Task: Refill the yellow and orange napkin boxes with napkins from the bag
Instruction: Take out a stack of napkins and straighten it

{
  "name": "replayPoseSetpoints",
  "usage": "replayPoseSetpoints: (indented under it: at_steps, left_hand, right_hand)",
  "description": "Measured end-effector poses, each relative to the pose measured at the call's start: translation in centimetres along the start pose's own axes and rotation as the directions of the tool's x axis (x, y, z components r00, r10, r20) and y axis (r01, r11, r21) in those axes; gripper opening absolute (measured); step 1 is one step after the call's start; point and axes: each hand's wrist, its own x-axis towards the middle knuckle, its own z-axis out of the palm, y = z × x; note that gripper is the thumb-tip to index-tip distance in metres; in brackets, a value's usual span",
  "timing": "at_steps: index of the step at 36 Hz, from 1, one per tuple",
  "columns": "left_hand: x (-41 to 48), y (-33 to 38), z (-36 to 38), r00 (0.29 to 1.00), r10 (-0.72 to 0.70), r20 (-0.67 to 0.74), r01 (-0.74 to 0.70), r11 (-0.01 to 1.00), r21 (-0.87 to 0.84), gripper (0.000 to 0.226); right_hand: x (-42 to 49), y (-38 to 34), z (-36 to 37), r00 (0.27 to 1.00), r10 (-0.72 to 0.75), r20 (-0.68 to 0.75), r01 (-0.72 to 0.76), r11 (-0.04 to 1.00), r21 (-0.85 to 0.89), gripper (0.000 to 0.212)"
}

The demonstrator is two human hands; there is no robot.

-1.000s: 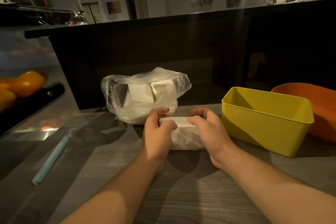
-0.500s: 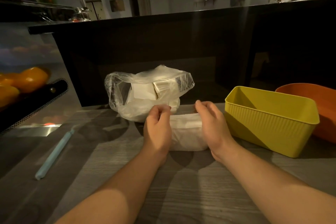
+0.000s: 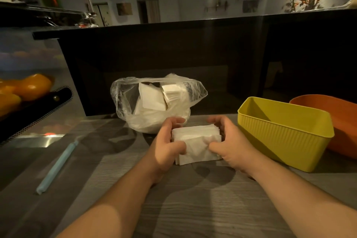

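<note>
So compared to half a second back, both hands have shifted their grip on the napkin stack (image 3: 197, 141) in the middle of the frame. The left hand (image 3: 168, 145) and right hand (image 3: 229, 147) now clamp it from either end, thumbs on the front face and fingers curled behind. It's low over the table (image 3: 193, 208), just in front of the bag (image 3: 154, 102). The yellow box (image 3: 286, 135) on the right is empty, with the orange box (image 3: 340, 121) behind it at the right edge, same spots as before.
</note>
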Motion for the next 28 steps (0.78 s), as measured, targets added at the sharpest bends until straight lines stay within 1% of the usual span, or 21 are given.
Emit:
replayPoseSetpoints:
  at_steps: [4, 10, 14, 17, 19, 21, 24, 28]
  left_hand:
    - [-0.3, 0.0, 0.2, 0.999, 0.04, -0.012, -0.039, 0.995, 0.091, 0.07]
    - [0.0, -0.2, 1.0, 0.998, 0.044, -0.045, -0.04, 0.995, 0.093, 0.07]
    - [0.0, -0.3, 1.2, 0.998, 0.045, -0.05, -0.039, 0.992, 0.118, 0.074]
    - [0.1, -0.3, 0.9, 0.998, 0.053, -0.043, -0.048, 0.994, 0.102, 0.07]
    - [0.1, -0.2, 0.4, 0.997, 0.05, -0.066, -0.046, 0.997, 0.065, 0.068]
    - [0.0, -0.2, 0.0, 0.995, 0.052, -0.087, -0.05, 0.998, 0.024, 0.067]
    - [-0.3, -0.4, 0.2, 0.996, 0.03, -0.083, -0.032, 0.999, -0.015, 0.068]
    - [-0.2, -0.5, 1.1, 0.997, 0.029, -0.078, -0.028, 0.999, 0.02, 0.071]
  right_hand:
    - [0.0, -0.1, 0.1, 1.0, 0.007, 0.007, -0.007, 1.0, 0.01, 0.062]
    - [0.0, 0.0, 0.5, 1.0, -0.002, 0.007, 0.002, 1.0, 0.003, 0.053]
    - [0.2, 0.3, 0.9, 1.0, -0.016, -0.011, 0.016, 0.999, 0.039, 0.055]
    - [0.2, 0.3, 1.0, 1.0, -0.012, -0.008, 0.013, 0.999, 0.053, 0.056]
    - [0.2, 0.4, 1.0, 1.0, 0.0, -0.008, 0.0, 0.998, 0.065, 0.056]
    - [0.2, 0.4, 1.1, 1.0, 0.007, -0.013, -0.006, 0.998, 0.066, 0.057]
    - [0.1, 0.4, 1.2, 1.0, 0.003, -0.018, -0.002, 0.998, 0.059, 0.057]
    - [0.0, 0.2, 1.4, 1.0, -0.008, -0.022, 0.009, 0.998, 0.064, 0.057]
